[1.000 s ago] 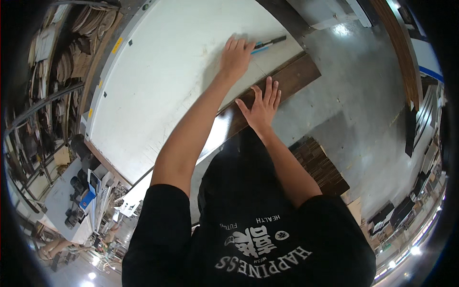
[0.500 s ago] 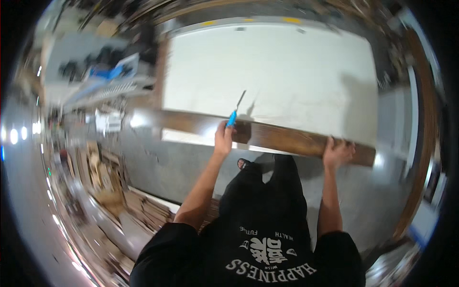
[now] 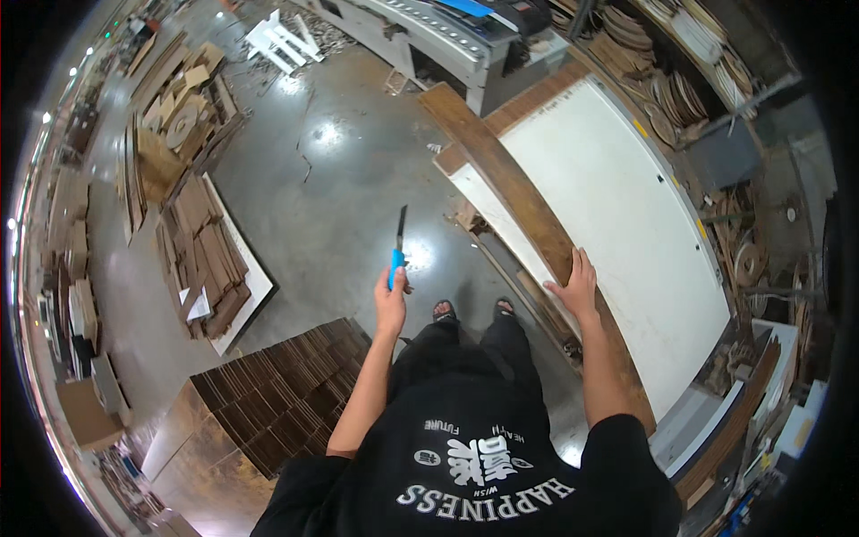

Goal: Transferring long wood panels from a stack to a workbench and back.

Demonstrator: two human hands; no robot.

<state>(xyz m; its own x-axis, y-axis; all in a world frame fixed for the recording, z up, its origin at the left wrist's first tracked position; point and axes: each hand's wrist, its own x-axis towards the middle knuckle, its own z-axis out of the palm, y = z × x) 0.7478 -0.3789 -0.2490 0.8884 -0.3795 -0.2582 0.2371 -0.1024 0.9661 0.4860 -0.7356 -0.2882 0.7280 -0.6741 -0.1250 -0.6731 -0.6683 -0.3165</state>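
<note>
My left hand (image 3: 390, 306) is closed around the blue handle of a utility knife (image 3: 397, 261), its dark blade pointing up and away over the grey floor. To the right, my right hand (image 3: 577, 285) lies with fingers spread on a long brown wooden board (image 3: 514, 183), the thumb near the board's left edge. The board lies lengthwise along the near edge of a white-topped table (image 3: 622, 188), and its far end juts past the table's corner. My right forearm covers part of the board's near end.
Close by on the left stand tightly stacked brown strips (image 3: 277, 389). Beyond them, loose brown boards (image 3: 201, 255) are piled on a white sheet. A grey machine (image 3: 438, 45) stands beyond the table's far end. Shelving at right holds curved wooden pieces (image 3: 676, 103).
My view has turned left, so the table and board now run diagonally at right. My left hand has come off the board with the knife. My right hand still rests on the board.
</note>
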